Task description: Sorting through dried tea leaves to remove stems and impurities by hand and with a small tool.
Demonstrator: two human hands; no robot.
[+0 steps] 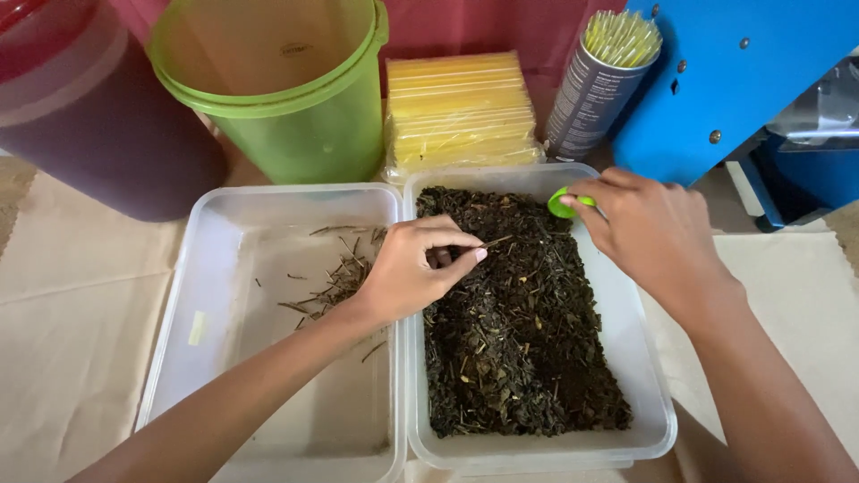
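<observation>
Two clear plastic tubs sit side by side. The right tub (649, 376) is filled with dark dried tea leaves (510, 349). The left tub (224, 304) holds only a small heap of thin brown stems (335, 277). My left hand (412, 268) reaches across from the left tub and pinches a thin stem (497, 241) between thumb and forefinger above the leaves. My right hand (649, 228) rests over the far right rim of the leaf tub, closed on a small green scoop (564, 204) whose tip pokes out by the thumb.
Behind the tubs stand a green bucket (286, 98), a dark red container (89, 125), a pack of yellow straws (461, 112), a grey can of straws (599, 80) and a blue machine (743, 89). A beige cloth (72, 304) covers the table.
</observation>
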